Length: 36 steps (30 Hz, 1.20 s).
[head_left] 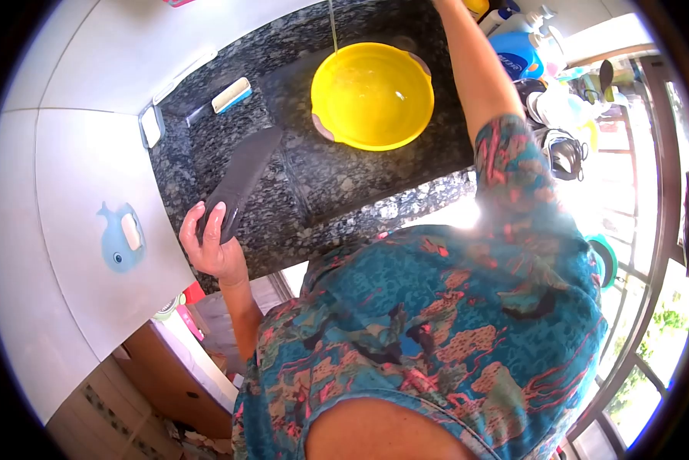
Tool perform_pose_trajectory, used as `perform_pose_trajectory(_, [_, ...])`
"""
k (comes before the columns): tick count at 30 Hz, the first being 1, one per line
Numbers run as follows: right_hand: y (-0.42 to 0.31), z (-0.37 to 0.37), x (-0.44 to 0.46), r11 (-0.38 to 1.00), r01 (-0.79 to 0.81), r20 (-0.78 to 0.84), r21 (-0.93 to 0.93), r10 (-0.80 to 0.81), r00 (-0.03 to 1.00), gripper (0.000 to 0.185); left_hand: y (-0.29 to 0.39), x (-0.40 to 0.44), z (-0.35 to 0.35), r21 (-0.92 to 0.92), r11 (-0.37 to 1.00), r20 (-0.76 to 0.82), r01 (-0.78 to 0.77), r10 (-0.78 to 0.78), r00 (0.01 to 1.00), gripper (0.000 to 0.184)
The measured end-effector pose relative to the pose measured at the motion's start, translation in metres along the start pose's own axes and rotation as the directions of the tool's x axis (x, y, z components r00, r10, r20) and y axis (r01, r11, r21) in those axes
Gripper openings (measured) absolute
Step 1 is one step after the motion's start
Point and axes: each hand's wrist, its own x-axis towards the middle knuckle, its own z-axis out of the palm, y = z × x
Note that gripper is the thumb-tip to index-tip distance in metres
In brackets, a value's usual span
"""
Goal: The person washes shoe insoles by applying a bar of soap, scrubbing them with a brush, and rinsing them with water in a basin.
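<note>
My left hand (215,247) grips one end of a dark, flat, sole-shaped insole (245,170) over the granite counter at the left. Its fingers wrap round the wide lower end, and the insole points up and right. A yellow basin (373,96) with liquid in it stands in the granite sink (314,184), under a thin stream of water at its rear rim. My right arm stretches up past the basin's right side, and its hand lies beyond the top edge of the view.
A brush (231,95) lies at the back left of the counter. Bottles (517,50) and other items crowd the right side, with dark shoes or straps (563,153) below them. A whale-shaped holder (123,236) hangs on the left wall.
</note>
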Motion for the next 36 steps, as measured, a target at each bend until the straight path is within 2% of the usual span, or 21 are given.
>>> perform_pose_trajectory(1, [0.016,0.015,-0.03,0.995,-0.102,0.055,0.011,0.102,0.993,0.09,-0.004,-0.003,-0.001,0.003,1.0,-0.01,0.019,-0.019,1.0,0.031])
perform_pose_trajectory(2, [0.011,0.016,-0.056,0.998,-0.028,-0.006,0.06,0.028,1.0,0.06,-0.008,-0.004,0.0,0.001,0.999,-0.024,0.039,-0.039,0.999,0.03])
perform_pose_trajectory(4, [0.024,0.029,-0.131,0.991,0.131,0.275,-0.002,-0.126,0.953,0.064,-0.011,-0.003,0.002,-0.011,0.996,-0.03,0.092,-0.092,0.995,0.03])
perform_pose_trajectory(6, [0.044,0.047,-0.221,0.945,0.316,0.673,-0.089,-0.177,0.718,0.07,-0.017,-0.004,0.0,-0.039,0.991,-0.017,0.131,-0.132,0.991,0.029])
perform_pose_trajectory(7, [0.054,0.055,-0.265,0.914,0.396,0.804,-0.089,-0.169,0.571,0.073,-0.021,-0.003,0.002,-0.061,0.988,-0.014,0.143,-0.144,0.989,0.029])
perform_pose_trajectory(8, [0.064,0.062,-0.304,0.91,0.408,0.824,-0.069,-0.179,0.538,0.088,-0.025,-0.003,0.003,-0.083,0.984,-0.01,0.157,-0.159,0.987,0.029])
perform_pose_trajectory(10, [0.072,0.085,-0.339,0.93,0.343,0.912,-0.133,-0.021,0.41,0.064,-0.029,-0.003,0.004,-0.057,0.984,0.001,0.17,-0.17,0.985,0.028])
perform_pose_trajectory(13, [0.051,0.108,-0.343,0.908,0.24,0.856,-0.342,0.196,0.478,0.036,-0.032,-0.001,0.009,-0.068,0.974,-0.017,0.216,-0.217,0.976,0.026])
perform_pose_trajectory(14, [0.048,0.115,-0.347,0.901,0.279,0.842,-0.333,0.151,0.519,0.026,-0.032,-0.002,0.009,-0.078,0.968,-0.025,0.24,-0.242,0.97,0.025])
perform_pose_trajectory(17, [0.037,0.126,-0.354,0.894,0.332,0.845,-0.302,0.09,0.527,0.026,-0.04,-0.007,0.015,-0.164,0.889,-0.036,0.427,-0.438,0.898,0.025])
perform_pose_trajectory(21, [0.015,0.13,-0.363,0.922,0.278,0.866,-0.269,0.105,0.488,0.028,-0.039,0.01,0.029,-0.474,0.557,-0.001,0.682,-0.775,0.632,0.02])
perform_pose_trajectory(24, [0.01,0.133,-0.369,0.974,0.158,0.883,-0.161,0.07,0.465,0.039,-0.05,0.012,0.046,-0.634,0.315,0.132,0.706,-0.855,0.501,0.022])
perform_pose_trajectory(25, [0.009,0.127,-0.365,0.962,-0.272,0.86,-0.006,0.144,0.489,0.046,-0.054,0.012,0.055,-0.671,0.227,0.185,0.706,-0.87,0.456,0.023])
perform_pose_trajectory(26, [0.002,0.113,-0.358,0.753,-0.636,0.847,0.17,0.218,0.484,0.053,-0.059,0.009,0.067,-0.711,0.167,0.229,0.683,-0.863,0.45,0.026])
perform_pose_trajectory(27, [-0.003,0.098,-0.349,0.391,-0.859,0.848,0.329,0.278,0.452,0.061,-0.068,0.001,0.084,-0.721,0.146,0.263,0.678,-0.847,0.463,0.028])
perform_pose_trajectory(29, [-0.015,0.055,-0.325,0.149,-0.917,0.883,0.371,0.248,0.397,0.074,-0.065,-0.003,0.117,-0.644,0.088,0.334,0.76,-0.861,0.382,0.032])
perform_pose_trajectory(30, [-0.01,0.046,-0.316,0.317,-0.87,0.863,0.377,0.22,0.454,0.082,-0.062,-0.008,0.135,-0.615,0.042,0.391,0.787,-0.851,0.351,0.034])
perform_pose_trajectory(31, [0.003,0.048,-0.309,0.406,-0.828,0.829,0.387,0.239,0.505,0.074,-0.057,-0.013,0.156,-0.586,-0.004,0.444,0.81,-0.838,0.317,0.037])
perform_pose_trajectory(33, [-0.001,0.024,-0.281,0.747,-0.634,0.763,0.197,0.289,0.578,0.061,-0.045,-0.022,0.196,-0.595,-0.076,0.513,0.8,-0.803,0.305,0.04])
perform_pose_trajectory(34, [0.035,0.041,-0.271,0.854,-0.498,0.7,0.152,0.263,0.664,0.049,-0.042,-0.026,0.216,-0.563,-0.142,0.569,0.814,-0.781,0.258,0.04])
perform_pose_trajectory(36, [0.072,0.051,-0.248,0.942,-0.335,0.576,-0.016,0.283,0.767,0.053,-0.035,-0.037,0.255,-0.501,-0.123,0.629,0.856,-0.732,0.263,0.037])
